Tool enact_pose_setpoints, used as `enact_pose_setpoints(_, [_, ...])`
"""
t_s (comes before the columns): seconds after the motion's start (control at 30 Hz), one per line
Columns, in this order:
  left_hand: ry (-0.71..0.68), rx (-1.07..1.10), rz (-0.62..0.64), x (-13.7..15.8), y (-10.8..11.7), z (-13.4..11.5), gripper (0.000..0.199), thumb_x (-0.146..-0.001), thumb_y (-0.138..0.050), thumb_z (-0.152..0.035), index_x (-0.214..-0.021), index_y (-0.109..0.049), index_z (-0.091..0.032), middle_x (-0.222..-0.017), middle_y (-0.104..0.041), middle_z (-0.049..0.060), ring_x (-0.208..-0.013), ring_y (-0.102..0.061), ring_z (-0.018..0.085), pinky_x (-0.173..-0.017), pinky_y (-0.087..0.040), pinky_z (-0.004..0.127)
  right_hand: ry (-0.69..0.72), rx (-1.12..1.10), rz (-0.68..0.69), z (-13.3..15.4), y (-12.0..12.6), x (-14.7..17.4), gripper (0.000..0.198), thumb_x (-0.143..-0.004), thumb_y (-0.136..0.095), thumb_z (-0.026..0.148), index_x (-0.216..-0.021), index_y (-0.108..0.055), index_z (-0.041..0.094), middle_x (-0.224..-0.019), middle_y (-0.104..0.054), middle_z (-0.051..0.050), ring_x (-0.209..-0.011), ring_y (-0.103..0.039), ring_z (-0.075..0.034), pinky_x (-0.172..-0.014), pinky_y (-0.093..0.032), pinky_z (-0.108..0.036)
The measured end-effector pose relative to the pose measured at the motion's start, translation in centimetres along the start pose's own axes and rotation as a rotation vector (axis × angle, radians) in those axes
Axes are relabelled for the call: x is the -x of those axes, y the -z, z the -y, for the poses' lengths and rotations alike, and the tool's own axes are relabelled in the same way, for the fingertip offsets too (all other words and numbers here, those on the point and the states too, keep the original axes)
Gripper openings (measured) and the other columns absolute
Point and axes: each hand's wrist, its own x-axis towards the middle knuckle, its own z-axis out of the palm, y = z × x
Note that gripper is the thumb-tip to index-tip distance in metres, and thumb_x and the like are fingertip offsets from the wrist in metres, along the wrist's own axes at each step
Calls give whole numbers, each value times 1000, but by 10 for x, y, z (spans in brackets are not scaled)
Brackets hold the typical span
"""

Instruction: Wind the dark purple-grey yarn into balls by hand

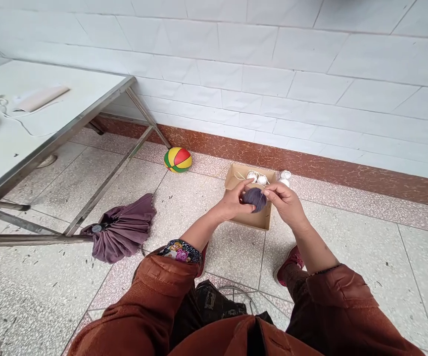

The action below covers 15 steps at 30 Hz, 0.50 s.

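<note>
Left grip holding one dark ball, right grip one strand; one box below.

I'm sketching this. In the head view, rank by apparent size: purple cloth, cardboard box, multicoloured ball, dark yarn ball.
1. Purple cloth
2. Cardboard box
3. Multicoloured ball and dark yarn ball: too alike to rank

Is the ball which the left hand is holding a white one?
No, the left hand holds a dark purple ball, while two white balls lie in the cardboard box.
</note>
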Motion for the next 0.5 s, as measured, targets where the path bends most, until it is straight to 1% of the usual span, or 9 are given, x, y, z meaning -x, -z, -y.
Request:
enact_pose_setpoints(0.07, [-10, 68, 131, 1, -1, 1, 89, -68, -82, -28, -149, -45, -27, -122, -62, 9, -108, -59, 24, -97, -45, 42, 9, 30, -56, -3, -2, -2, 24, -93, -64, 44, -82, -68, 24, -82, -65, -2, -80, -58, -20, -79, -48, -36])
enact_pose_setpoints(0.1, [-26, 119, 174, 2, -2, 1, 87, -69, -82, -30, -148, -47, -28, -125, -62, 9, -112, -58, 26, -99, -44, 42, -5, 34, -80, -5, -3, -2, 23, -93, -63, 44, -82, -68, 24, -82, -65, -2, -79, -58, -20, -78, -48, -35])
enact_pose_setpoints(0.17, [-56, 240, 221, 3, -3, 0, 81, -70, -83, -33, -145, -52, -28, -131, -61, 10, -120, -56, 28, -102, -42, 43, -81, 25, -104, -11, -6, -2, 24, -94, -61, 45, -83, -66, 24, -80, -63, -1, -75, -56, -19, -73, -46, -33])
enact_pose_setpoints(0.23, [-58, 352, 213, 4, -4, -2, 74, -71, -83, -33, -140, -57, -25, -130, -63, 11, -122, -57, 29, -104, -42, 42, -165, 32, -85, -18, -8, -2, 25, -94, -58, 44, -82, -64, 23, -75, -60, 0, -69, -54, -18, -67, -44, -31])
enact_pose_setpoints(0.3, [-47, 446, 138, 3, -5, -2, 66, -70, -83, -32, -132, -63, -21, -125, -66, 12, -119, -59, 28, -103, -43, 40, -200, 81, -18, -23, -11, 0, 23, -93, -56, 41, -80, -62, 23, -73, -60, 0, -68, -54, -18, -64, -43, -30])
enact_pose_setpoints(0.37, [-34, 500, 18, 0, -4, -2, 57, -70, -83, -30, -123, -66, -18, -119, -68, 12, -113, -62, 26, -99, -45, 39, -176, 138, 65, -23, -15, 2, 20, -91, -57, 38, -78, -61, 23, -72, -62, -1, -69, -56, -19, -65, -42, -30])
enact_pose_setpoints(0.43, [-29, 501, -110, -4, -3, 0, 53, -70, -83, -28, -120, -66, -18, -114, -68, 9, -105, -63, 22, -95, -46, 37, -123, 142, 168, -18, -17, 5, 21, -91, -57, 37, -77, -62, 22, -74, -64, -1, -71, -58, -19, -68, -44, -31])
enact_pose_setpoints(0.5, [-39, 438, -215, -8, -1, 2, 56, -68, -83, -25, -120, -65, -19, -113, -68, 7, -102, -63, 20, -96, -46, 35, -80, 84, 261, -8, -17, 7, 23, -93, -56, 38, -79, -65, 22, -78, -67, -1, -74, -59, -18, -71, -45, -31])
